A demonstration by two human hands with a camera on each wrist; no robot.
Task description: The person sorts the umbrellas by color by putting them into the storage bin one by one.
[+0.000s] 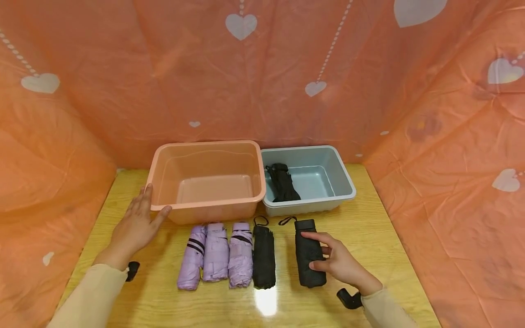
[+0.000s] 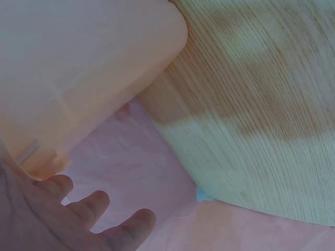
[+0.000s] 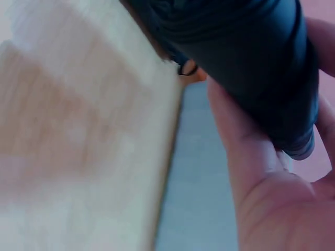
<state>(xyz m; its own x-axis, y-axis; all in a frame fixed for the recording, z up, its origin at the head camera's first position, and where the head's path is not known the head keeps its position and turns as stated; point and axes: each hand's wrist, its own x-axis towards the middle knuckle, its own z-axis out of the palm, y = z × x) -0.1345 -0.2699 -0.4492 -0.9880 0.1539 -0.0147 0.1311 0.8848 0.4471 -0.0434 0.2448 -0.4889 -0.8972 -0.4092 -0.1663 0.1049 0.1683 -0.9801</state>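
Note:
My right hand [image 1: 343, 262] grips a folded black umbrella [image 1: 306, 269], thumb on the near side and fingers over its far side; the umbrella's wrist loop points toward the bins. In the right wrist view the black umbrella [image 3: 251, 68] lies between thumb and fingers. My left hand [image 1: 134, 230] touches the front left corner of the peach bin [image 1: 209, 207] with its fingers extended. The left wrist view has those fingertips beside the bin's wall [image 2: 104, 68]. Another black umbrella [image 1: 264, 259] lies on the table, left of the held one.
Three lilac folded umbrellas [image 1: 216, 255] lie in a row before the peach bin. A grey-blue bin [image 1: 309, 202] stands beside it, with a black umbrella [image 1: 283, 184] inside. Orange cloth [image 1: 229, 91] with hearts surrounds the wooden table [image 1: 381, 255].

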